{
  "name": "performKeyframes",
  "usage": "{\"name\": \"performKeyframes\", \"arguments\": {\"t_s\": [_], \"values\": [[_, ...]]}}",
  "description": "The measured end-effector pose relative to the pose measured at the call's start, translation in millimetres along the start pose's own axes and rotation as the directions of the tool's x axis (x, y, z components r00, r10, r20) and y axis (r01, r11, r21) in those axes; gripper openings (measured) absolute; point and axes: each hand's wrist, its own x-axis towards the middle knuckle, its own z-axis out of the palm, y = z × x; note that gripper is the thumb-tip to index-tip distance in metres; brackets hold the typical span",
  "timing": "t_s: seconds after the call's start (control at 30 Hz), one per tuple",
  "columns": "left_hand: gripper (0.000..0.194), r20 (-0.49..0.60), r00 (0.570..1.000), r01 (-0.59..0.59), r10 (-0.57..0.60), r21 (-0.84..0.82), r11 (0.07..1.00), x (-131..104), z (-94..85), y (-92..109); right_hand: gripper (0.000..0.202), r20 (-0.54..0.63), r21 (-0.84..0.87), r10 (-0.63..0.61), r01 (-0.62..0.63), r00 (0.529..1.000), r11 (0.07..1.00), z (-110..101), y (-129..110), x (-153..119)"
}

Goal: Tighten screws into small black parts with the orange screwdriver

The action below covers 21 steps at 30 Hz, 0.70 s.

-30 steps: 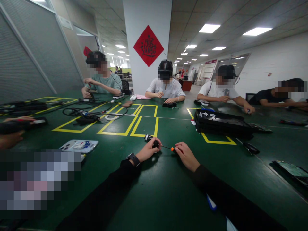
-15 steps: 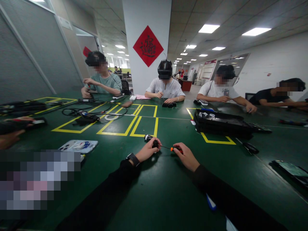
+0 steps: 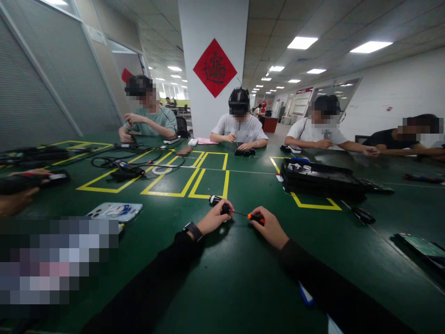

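A black cylindrical object with a white band (image 3: pixel 215 200) is gripped in my left hand (image 3: pixel 213 220), whose wrist wears a dark watch (image 3: pixel 193 230). The fingers cover much of its near end, so its exact kind is unclear. My right hand (image 3: pixel 272 228) is closed around the black-and-orange handle of a screwdriver (image 3: pixel 256 218). The thin shaft points left, its tip reaching the end of the black object at my left fingers. Whether the tip sits inside a screw is too small to see. Both hands are just above the green table (image 3: pixel 239 269).
A phone (image 3: pixel 116 211) lies to the left, with tangled cables (image 3: pixel 128 169) beyond. A black tray-like casing (image 3: pixel 318 176) stands front right, near a dark tool (image 3: pixel 362 215). A flat device (image 3: pixel 420 248) lies at the right edge. Several co-workers sit around the table.
My right fingers have shifted on the screwdriver handle, showing more of it. The left hand and black object stay almost still. A co-worker's hand at the right has lifted and moved outward.
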Motion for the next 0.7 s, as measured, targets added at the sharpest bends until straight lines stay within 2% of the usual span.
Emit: {"name": "performKeyframes", "arguments": {"t_s": [0.17,0.3,0.4,0.47,0.7], "values": [[0.027,0.006,1.000,-0.001,0.002,-0.013,1.000,-0.5,-0.5,0.7,0.019,0.014,0.016,0.023,-0.023,1.000,1.000,1.1,1.1,1.1],[0.029,0.012,1.000,0.007,-0.006,-0.030,1.000,-0.8,-0.9,0.9,0.025,0.020,-0.051,-0.030,0.031,0.999,0.998,1.0,2.0,3.5],[0.029,0.010,1.000,0.011,-0.011,-0.030,0.999,-0.7,-0.9,0.9,0.018,0.015,-0.059,-0.053,0.054,0.998,0.997,-0.2,1.7,3.3],[0.029,0.009,1.000,0.008,-0.008,-0.028,1.000,-0.7,-0.8,0.9,0.013,0.012,-0.051,-0.042,0.042,0.999,0.998,-1.0,0.9,2.2],[0.029,0.015,1.000,0.002,-0.002,-0.034,0.999,-0.8,-1.3,0.0,0.017,0.053,0.022,0.021,-0.022,0.998,1.000,-1.9,-2.2,0.0]]}}
